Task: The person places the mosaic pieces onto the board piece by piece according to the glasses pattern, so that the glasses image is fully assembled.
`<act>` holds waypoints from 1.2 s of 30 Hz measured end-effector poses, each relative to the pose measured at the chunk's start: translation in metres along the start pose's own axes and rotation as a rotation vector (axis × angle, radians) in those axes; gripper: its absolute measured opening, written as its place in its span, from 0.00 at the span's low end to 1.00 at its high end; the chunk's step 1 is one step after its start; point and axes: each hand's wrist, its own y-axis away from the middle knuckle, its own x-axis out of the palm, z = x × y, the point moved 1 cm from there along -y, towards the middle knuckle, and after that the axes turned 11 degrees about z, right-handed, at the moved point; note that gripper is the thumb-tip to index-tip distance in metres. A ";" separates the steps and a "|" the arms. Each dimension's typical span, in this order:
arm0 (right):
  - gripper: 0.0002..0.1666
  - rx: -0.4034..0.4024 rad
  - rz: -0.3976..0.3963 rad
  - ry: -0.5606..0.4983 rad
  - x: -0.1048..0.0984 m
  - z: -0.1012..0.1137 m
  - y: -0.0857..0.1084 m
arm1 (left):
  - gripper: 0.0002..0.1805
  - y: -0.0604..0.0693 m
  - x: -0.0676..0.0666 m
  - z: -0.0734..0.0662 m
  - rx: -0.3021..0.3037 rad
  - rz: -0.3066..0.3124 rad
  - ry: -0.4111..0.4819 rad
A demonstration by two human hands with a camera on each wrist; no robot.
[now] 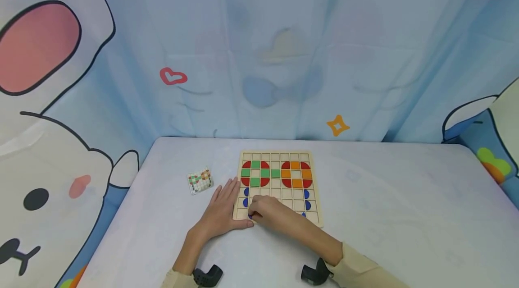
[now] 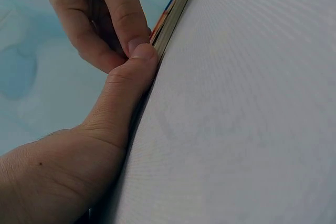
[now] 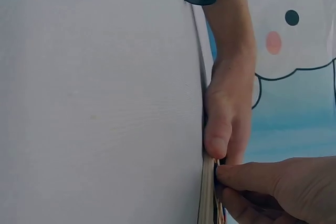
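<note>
A wooden grid board (image 1: 286,194) lies on the table in the head view, with red, green, orange and blue flat pieces in its cells. My left hand (image 1: 220,209) rests at its left side, fingers straight along the edge and thumb at the near left corner. Over the lower left cells, my right hand (image 1: 269,211) pinches a small blue piece (image 1: 250,217), mostly hidden by the fingertips. In the left wrist view the left thumb (image 2: 142,56) touches the board's edge, close to the right fingers (image 2: 128,19). The right wrist view shows the board edge-on (image 3: 206,192).
A small pattern card (image 1: 200,181) lies left of the board on the white-covered table (image 1: 385,198). Blue half-round pieces (image 1: 307,194) sit in the board's right column, others in the left. A printed curtain (image 1: 284,98) hangs behind the table.
</note>
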 end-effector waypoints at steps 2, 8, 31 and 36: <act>0.04 -0.015 -0.010 0.004 0.000 0.001 0.001 | 0.65 0.000 0.000 0.000 -0.004 0.006 -0.004; 0.05 -0.024 -0.065 0.047 0.004 0.003 0.001 | 0.64 0.001 -0.002 0.000 -0.002 0.001 -0.011; 0.17 0.089 -0.085 -0.051 -0.024 -0.009 0.011 | 0.64 -0.001 0.000 -0.003 -0.011 0.009 -0.031; 0.18 0.116 -0.187 -0.032 -0.042 -0.020 0.020 | 0.64 -0.003 0.000 -0.004 -0.003 0.018 -0.013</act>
